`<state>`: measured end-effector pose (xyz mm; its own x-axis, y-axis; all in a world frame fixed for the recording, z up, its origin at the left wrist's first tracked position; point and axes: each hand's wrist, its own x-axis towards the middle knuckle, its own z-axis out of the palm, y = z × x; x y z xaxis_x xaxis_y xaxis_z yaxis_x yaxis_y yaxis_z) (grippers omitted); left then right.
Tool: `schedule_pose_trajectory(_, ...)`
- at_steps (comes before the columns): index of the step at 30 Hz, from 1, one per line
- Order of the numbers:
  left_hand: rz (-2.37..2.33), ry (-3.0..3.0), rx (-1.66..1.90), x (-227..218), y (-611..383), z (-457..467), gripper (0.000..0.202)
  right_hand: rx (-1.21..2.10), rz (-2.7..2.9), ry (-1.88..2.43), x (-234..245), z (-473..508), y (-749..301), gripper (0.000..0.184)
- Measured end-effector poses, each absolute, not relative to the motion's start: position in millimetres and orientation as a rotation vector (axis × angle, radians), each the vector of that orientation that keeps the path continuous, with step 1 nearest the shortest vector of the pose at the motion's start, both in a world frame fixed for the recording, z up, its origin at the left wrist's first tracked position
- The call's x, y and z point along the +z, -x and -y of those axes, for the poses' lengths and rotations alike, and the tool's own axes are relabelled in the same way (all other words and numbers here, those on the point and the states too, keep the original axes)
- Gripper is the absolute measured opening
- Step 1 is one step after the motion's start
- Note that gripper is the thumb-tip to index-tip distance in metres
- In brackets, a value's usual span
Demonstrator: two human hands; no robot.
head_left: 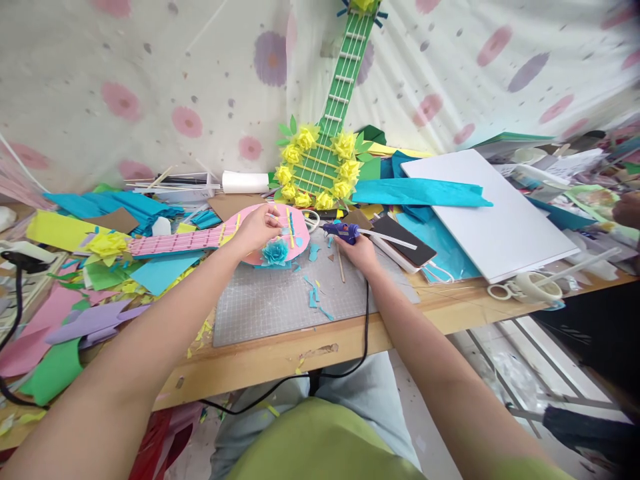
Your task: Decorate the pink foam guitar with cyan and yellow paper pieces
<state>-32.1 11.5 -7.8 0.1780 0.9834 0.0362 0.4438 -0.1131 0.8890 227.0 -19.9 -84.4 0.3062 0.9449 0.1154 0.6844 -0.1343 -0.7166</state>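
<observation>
A pink paper guitar (200,240) lies on the wooden table, its body over the grey cutting mat (280,300). A blue paper flower (275,253) sits on the guitar body. My left hand (257,229) rests on that body, fingers closed in a pinch on a small pale piece I cannot make out. My right hand (356,252) grips a blue glue gun (341,231), nozzle pointing left toward the guitar, a white glue stick jutting out to the right. The gun's black cord (367,327) runs down over the table edge.
A green paper guitar (327,143) with yellow flowers leans on the flowered cloth behind. A white board (493,213), teal paper, a dark notebook (405,241), tape roll (543,288) and scissors lie right. Coloured paper scraps cover the left. Another person's hand (627,210) shows at far right.
</observation>
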Motion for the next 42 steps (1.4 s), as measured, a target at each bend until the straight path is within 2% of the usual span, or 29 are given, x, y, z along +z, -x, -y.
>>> schedule_pose_trajectory(7, -1.352, -1.995, 0.777, -1, 30, -10, 0.051, 0.194, 1.529, 1.831, -92, 20, -226, 0.046)
schedule_pose_trajectory(11, -1.322, -2.234, 0.653, 6, 30, -7, 0.061, 0.077, 1.472, 1.974, -74, 44, -220, 0.037)
schedule_pose_trajectory(14, -1.302, -2.349, 0.537, 12, 26, -4, 0.068, 0.301, 1.548, 1.975, -55, 64, -204, 0.029)
schedule_pose_trajectory(17, -1.250, -2.400, 0.441, 17, 20, 0, 0.075, 0.485, 1.654, 1.709, -39, 66, -182, 0.021)
schedule_pose_trajectory(21, -1.160, -2.433, 0.378, 21, 15, 4, 0.078, 0.678, 1.750, 1.309, -25, 41, -160, 0.028)
schedule_pose_trajectory(29, -1.127, -2.480, 0.348, 21, 14, 5, 0.081, 0.760, 1.932, 1.383, -8, 19, -145, 0.032)
schedule_pose_trajectory(33, -1.104, -2.423, 0.440, 18, 18, 4, 0.079, 0.791, 1.878, 1.338, -12, 17, -144, 0.030)
schedule_pose_trajectory(38, -1.190, -2.096, 0.751, 11, 20, 1, 0.071, 0.967, 1.538, 1.248, -23, 14, -145, 0.027)
schedule_pose_trajectory(42, -1.267, -1.946, 0.757, 11, 18, 2, 0.058, 1.024, 1.369, 1.244, -28, 13, -144, 0.026)
